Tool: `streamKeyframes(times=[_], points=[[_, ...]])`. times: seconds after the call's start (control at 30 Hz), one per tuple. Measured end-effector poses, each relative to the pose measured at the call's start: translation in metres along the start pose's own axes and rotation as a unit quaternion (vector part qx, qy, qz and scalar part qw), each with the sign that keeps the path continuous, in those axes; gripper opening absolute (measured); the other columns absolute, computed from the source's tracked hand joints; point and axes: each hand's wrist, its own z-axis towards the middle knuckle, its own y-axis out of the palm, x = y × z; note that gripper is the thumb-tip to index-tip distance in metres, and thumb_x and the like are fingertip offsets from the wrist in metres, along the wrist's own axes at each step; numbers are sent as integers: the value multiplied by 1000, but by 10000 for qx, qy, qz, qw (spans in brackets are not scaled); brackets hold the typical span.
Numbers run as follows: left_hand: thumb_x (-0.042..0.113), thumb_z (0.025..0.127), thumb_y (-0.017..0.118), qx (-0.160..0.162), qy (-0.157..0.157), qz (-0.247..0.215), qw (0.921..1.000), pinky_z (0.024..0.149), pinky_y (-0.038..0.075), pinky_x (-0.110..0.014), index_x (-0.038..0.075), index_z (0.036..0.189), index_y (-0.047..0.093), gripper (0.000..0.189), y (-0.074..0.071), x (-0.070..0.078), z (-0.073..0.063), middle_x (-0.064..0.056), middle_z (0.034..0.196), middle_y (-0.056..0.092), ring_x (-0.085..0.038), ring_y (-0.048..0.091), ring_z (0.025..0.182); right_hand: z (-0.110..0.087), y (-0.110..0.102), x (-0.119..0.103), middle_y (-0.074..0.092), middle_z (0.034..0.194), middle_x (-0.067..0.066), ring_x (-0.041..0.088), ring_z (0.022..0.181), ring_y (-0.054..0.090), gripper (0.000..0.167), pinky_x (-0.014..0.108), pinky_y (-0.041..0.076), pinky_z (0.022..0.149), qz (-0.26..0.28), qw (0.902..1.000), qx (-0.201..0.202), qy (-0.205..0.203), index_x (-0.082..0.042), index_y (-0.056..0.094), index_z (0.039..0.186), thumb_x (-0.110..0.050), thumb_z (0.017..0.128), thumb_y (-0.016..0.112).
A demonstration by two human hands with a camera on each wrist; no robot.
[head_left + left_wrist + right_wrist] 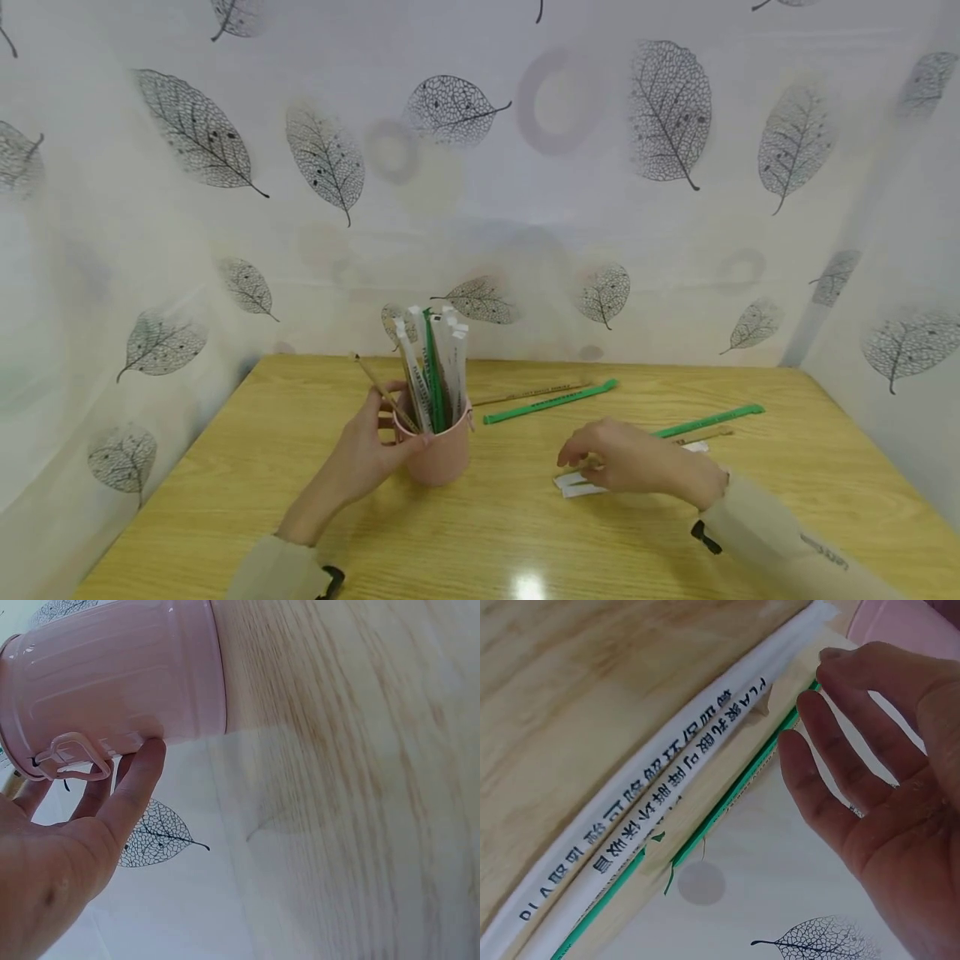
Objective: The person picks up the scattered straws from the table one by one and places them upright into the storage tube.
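Note:
A small pink bucket point(444, 460) stands upright on the table, holding several paper-wrapped straws point(420, 371) in white, green and brown. My left hand point(358, 457) grips it, thumb at the front rim and fingers round its left side. In the left wrist view, those fingertips point(154, 750) meet the wall by a small wire handle point(79, 754). My right hand point(637, 458) hovers over two white-wrapped straws point(649, 787) printed with dark lettering. Its fingers are loosely bent, and the right wrist view shows nothing in them.
Behind the right hand lie a green-wrapped straw point(712, 419) and a brown one point(708, 434). Another green straw point(551, 402) and a brown straw point(525, 393) lie right of the bucket. A leaf-print curtain point(525, 250) hangs along the table's back edge.

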Motion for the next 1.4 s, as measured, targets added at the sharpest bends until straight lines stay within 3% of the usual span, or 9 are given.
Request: streamKeyframes(times=[0.23,0.57,0.8,0.9,1.1,1.27,1.4], points=[[35,89,80,-14,54,2,10000,86,60,-40,21,145,38,71,1,-2,0,-17,125,58,-31,67,111,-1,7,-3,76,101,-3,7,87,65,30,20,56,73,-248,9995,-61,191,-13,76,111,3,85,77],[36,90,80,-27,77,-53,10000,88,60,-41,21,146,37,72,0,-2,2,-18,129,57,-32,66,113,-1,15,-1,76,97,-1,4,80,64,33,17,53,67,-294,9994,163,-76,-12,77,107,11,84,72],[34,90,80,-21,94,-50,9999,86,60,-37,18,146,38,72,0,-1,1,-18,126,59,-30,67,111,-2,18,-2,76,100,1,10,88,71,32,19,57,71,-456,9984,289,-184,-11,76,108,10,84,72],[34,90,80,-18,69,-74,9999,85,60,-35,18,145,38,71,1,0,1,-17,125,59,-30,67,111,-2,19,-2,75,98,0,4,81,67,32,16,54,67,-549,9975,389,-199,-12,75,110,8,86,72],[36,90,79,-45,21,-37,10000,88,59,-40,21,146,37,72,1,0,0,-16,128,58,-31,66,113,0,16,-2,69,88,-1,-4,68,43,41,10,40,57,-1212,9847,1086,-616,-10,74,115,13,81,71],[36,90,79,-63,36,-21,10000,88,60,-42,20,147,36,72,0,-2,0,-18,129,57,-32,66,114,5,7,-4,64,87,-2,-1,69,42,51,8,39,58,-1352,9684,1804,-1067,-9,71,121,15,76,72],[37,91,78,-61,20,7,10000,88,60,-42,21,147,36,72,0,-2,-1,-19,130,56,-33,66,115,9,-4,-7,63,91,-1,2,70,44,57,9,40,59,-1296,9606,2193,-1115,-7,68,128,15,76,73]])
